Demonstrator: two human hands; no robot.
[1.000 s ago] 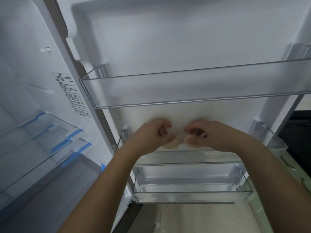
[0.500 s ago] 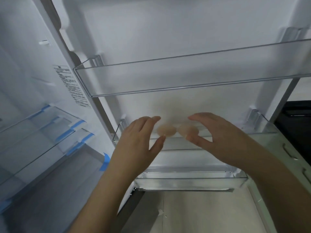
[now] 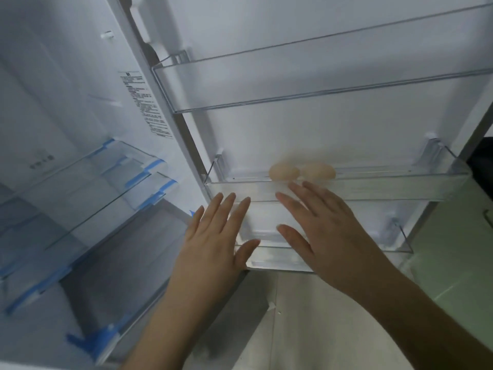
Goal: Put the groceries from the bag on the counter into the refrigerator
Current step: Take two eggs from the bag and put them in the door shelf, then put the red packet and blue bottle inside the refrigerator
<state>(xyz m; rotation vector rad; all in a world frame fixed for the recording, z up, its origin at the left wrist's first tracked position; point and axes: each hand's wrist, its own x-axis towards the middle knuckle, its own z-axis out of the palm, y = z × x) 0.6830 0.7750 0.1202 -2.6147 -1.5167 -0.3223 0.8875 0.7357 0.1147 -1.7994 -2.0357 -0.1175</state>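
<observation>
Grip: none on either side. Left hand [image 3: 213,241] and right hand [image 3: 328,236] both flat, fingers straight and spread, holding nothing, hovering just in front of the middle door bin [image 3: 373,188]. Two eggs [image 3: 301,171] lie in that bin, side by side and touching, near its centre, just above the right hand's fingertips [image 3: 293,186]; contact not clear. Upper door bin [image 3: 293,84] and lower door bin [image 3: 400,245] on the same open fridge door. Glass shelves [image 3: 88,182] with blue tape strips inside the fridge at left.
</observation>
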